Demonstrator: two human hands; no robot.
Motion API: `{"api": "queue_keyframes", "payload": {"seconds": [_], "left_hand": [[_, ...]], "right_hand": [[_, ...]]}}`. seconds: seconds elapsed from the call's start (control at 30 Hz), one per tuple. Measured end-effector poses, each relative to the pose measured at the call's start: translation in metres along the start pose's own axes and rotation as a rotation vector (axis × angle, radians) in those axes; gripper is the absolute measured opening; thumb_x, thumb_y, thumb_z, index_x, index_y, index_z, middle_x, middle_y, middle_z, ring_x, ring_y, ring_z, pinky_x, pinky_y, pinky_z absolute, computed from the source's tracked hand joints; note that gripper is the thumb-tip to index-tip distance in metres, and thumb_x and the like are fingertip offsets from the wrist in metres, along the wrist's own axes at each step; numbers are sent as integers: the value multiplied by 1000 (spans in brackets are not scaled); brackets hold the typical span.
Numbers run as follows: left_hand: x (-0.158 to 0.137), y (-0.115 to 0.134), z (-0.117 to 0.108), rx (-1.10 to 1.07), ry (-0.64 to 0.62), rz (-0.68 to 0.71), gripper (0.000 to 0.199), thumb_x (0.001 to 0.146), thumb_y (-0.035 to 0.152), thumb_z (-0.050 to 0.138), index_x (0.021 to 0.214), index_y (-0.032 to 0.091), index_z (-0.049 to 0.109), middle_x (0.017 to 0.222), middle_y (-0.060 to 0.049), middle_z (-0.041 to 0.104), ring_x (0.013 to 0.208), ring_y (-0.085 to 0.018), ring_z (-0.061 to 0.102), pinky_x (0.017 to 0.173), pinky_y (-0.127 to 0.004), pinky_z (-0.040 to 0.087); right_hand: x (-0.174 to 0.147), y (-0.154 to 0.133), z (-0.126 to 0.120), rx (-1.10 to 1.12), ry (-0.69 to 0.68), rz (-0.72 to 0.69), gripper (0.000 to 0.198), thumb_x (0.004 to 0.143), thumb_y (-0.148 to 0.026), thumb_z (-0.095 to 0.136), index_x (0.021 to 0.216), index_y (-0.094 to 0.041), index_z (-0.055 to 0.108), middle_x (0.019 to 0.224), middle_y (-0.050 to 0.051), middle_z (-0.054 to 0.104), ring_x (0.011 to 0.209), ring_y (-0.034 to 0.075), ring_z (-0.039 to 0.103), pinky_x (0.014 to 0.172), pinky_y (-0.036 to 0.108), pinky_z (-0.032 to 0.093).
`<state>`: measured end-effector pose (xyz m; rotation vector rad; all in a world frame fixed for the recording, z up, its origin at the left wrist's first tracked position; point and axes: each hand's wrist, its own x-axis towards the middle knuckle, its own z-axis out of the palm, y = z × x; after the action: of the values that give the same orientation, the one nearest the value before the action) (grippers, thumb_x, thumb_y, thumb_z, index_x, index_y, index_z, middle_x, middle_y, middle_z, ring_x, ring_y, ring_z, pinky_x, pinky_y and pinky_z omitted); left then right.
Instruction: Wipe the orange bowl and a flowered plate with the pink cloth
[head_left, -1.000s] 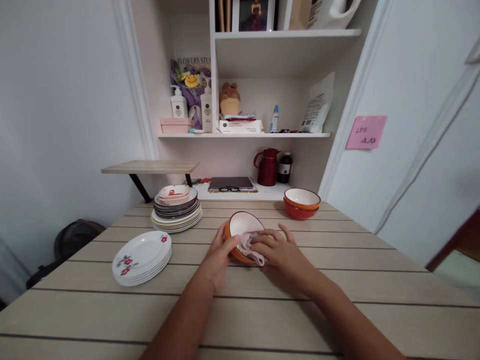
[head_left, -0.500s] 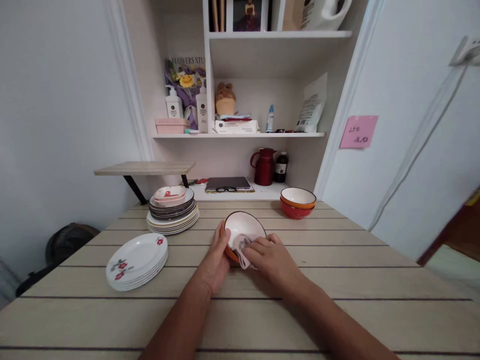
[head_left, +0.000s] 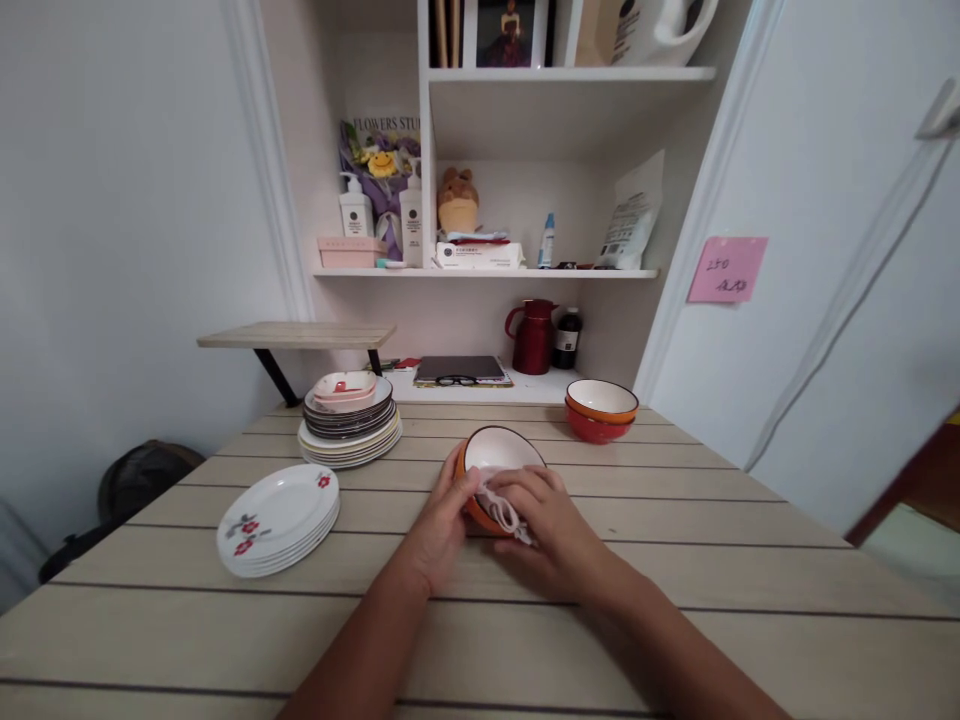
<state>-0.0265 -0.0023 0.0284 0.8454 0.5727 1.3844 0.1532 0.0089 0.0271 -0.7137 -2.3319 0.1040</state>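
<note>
An orange bowl (head_left: 501,447) with a white inside and dark rim is tilted toward me over the middle of the table. My left hand (head_left: 442,520) is closed on its left side, the thumb over the rim. In my right hand (head_left: 547,515) is a bunched pale pink cloth (head_left: 501,508), pressed at the bowl's near right rim. Part of the cloth hangs over the bowl's near edge. The fingers of my right hand hide the bowl's right side.
Flowered white plates (head_left: 281,515) are stacked at the left. Behind them stands a taller plate stack (head_left: 350,430) topped by small pink dishes (head_left: 345,388). Two nested bowls (head_left: 601,405) sit at the back right. A closed laptop (head_left: 459,369) and red jug (head_left: 533,338) are at the back.
My right hand has moved with the cloth from inside the bowl to its near right rim. The view has shifted slightly, and the bowl appears a little further right.
</note>
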Motion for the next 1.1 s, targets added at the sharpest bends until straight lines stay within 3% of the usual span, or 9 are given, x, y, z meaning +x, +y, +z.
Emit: {"api": "queue_keyframes", "payload": {"seconds": [0.13, 0.23, 0.33, 0.47, 0.63, 0.73, 0.9, 1.0, 1.1], "left_hand": [[1, 0, -2, -17, 16, -3, 73, 83, 42, 82, 149, 27, 52, 143, -9, 66, 127, -31, 62, 102, -39, 51], [2, 1, -3, -5, 14, -4, 75, 83, 41, 82, 150, 28, 51, 144, -9, 66, 130, -30, 60, 103, -38, 50], [2, 1, -6, 35, 13, -16, 75, 82, 39, 82, 150, 28, 51, 143, -9, 66, 129, -30, 60, 101, -38, 50], [3, 1, -10, 117, -4, -37, 73, 82, 38, 81, 148, 26, 52, 134, -10, 70, 118, -30, 65, 91, -37, 53], [6, -1, -16, 141, 38, -52, 64, 83, 43, 78, 140, 24, 58, 122, -10, 74, 105, -27, 67, 79, -33, 53], [8, -1, -20, 104, 30, -83, 63, 82, 48, 80, 136, 22, 62, 115, -9, 75, 98, -26, 68, 75, -31, 52], [8, -1, -19, 42, -3, -154, 74, 80, 65, 78, 137, 19, 63, 113, -12, 76, 102, -30, 70, 81, -36, 54], [5, -3, -13, 40, -29, -97, 77, 82, 61, 79, 146, 24, 55, 126, -13, 73, 112, -31, 68, 87, -38, 54], [2, -6, -6, 67, -42, -54, 76, 85, 52, 81, 150, 30, 48, 135, -12, 69, 119, -31, 66, 94, -40, 52]], "right_hand": [[-1, 2, -3, 58, 6, 86, 42, 85, -35, 77, 119, -23, 56, 113, 9, 71, 105, 28, 63, 105, 51, 38], [0, 2, -2, 54, -9, 26, 44, 91, -46, 74, 126, -23, 58, 114, 8, 71, 102, 28, 63, 99, 48, 40], [2, 1, -4, -14, -78, -8, 43, 96, -43, 70, 135, -28, 58, 116, 7, 71, 102, 26, 62, 97, 47, 39], [-1, 3, -15, -154, -163, 54, 27, 90, -46, 78, 112, -32, 71, 106, 3, 70, 100, 26, 61, 103, 53, 36], [-5, 11, -16, -234, -133, 39, 41, 81, -29, 85, 117, -32, 66, 127, 4, 70, 124, 32, 57, 120, 65, 12], [-3, 12, -4, -286, -110, -34, 25, 84, -12, 72, 104, -26, 64, 106, 3, 75, 105, 25, 66, 122, 58, 17], [-1, 10, 14, -306, -44, -104, 22, 82, -9, 64, 99, -22, 60, 90, 2, 74, 79, 21, 66, 97, 45, 38], [-1, 8, 15, -285, -37, -50, 15, 84, -12, 63, 93, -22, 56, 88, 3, 73, 77, 21, 64, 79, 37, 35], [-2, 8, 16, -267, -54, 5, 11, 86, -13, 60, 92, -22, 55, 92, 4, 73, 79, 22, 63, 76, 36, 32]]}}
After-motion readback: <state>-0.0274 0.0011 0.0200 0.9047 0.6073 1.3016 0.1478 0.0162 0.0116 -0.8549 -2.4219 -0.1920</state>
